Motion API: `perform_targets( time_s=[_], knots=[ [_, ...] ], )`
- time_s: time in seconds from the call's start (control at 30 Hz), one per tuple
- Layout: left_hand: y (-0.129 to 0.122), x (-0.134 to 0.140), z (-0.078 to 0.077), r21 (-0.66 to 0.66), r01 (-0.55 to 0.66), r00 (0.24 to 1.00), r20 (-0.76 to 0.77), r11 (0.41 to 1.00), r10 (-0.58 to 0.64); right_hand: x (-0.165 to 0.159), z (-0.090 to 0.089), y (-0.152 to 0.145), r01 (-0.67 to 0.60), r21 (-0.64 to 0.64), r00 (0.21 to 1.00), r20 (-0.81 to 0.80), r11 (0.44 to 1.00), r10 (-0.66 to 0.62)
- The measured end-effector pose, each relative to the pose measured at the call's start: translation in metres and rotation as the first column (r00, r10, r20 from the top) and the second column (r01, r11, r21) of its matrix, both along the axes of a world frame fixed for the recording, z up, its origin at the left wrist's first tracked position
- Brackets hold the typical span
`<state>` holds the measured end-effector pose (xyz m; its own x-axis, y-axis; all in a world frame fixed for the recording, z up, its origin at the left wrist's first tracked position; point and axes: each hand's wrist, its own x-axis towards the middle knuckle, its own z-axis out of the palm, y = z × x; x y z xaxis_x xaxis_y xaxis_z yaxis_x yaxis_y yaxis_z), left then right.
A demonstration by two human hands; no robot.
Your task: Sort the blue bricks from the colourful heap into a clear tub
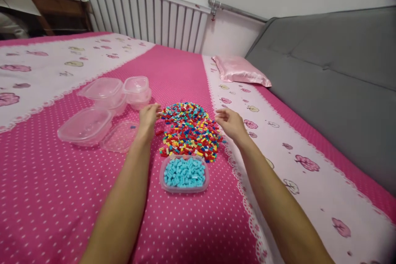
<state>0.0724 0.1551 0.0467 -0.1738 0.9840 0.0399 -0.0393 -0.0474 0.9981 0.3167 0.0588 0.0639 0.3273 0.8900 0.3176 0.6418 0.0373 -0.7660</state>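
Observation:
A heap of small building bricks [188, 128] in red, yellow, blue, green, white and turquoise is spread on the bed. My left hand [148, 120] is at the heap's left edge, its fingers loosely bent and apart, with nothing visible in them. Whether its fingertips touch the bricks, I cannot tell. Across the heap, my right hand [230, 122] hovers by the right edge, fingers parted and holding nothing. On the near side, between my forearms, a clear plastic container [185, 190] is filled with turquoise bricks [185, 172].
Several clear plastic containers [86, 123] stand to the left, some stacked. A transparent lid [116, 142] lies beside them with a dark blue brick [133, 127] on it. A pink pillow [241, 71] rests near the grey headboard [328, 49]. A white radiator [148, 10] lines the wall.

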Motion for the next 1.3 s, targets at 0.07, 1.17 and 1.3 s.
perform_targets(
  time_s=[0.07, 1.17, 1.3],
  knots=[
    [0.001, -0.001, -0.014, 0.001, 0.019, 0.999, -0.036, 1.000, -0.019, -0.026, 0.007, 0.024, -0.047, 0.029, 0.999, 0.023, 0.998, 0.046],
    [-0.015, 0.003, -0.037, -0.188, 0.453, 0.445, -0.800, 0.871, -0.404, -0.058, -0.031, 0.076, -0.375, -0.398, 0.842, 0.231, 0.837, 0.487],
    [-0.016, 0.006, -0.032, -0.111, 0.301, 0.701, -0.648, 0.947, -0.298, -0.047, -0.031, 0.079, -0.369, -0.353, 0.884, 0.153, 0.860, 0.442]
  ],
)
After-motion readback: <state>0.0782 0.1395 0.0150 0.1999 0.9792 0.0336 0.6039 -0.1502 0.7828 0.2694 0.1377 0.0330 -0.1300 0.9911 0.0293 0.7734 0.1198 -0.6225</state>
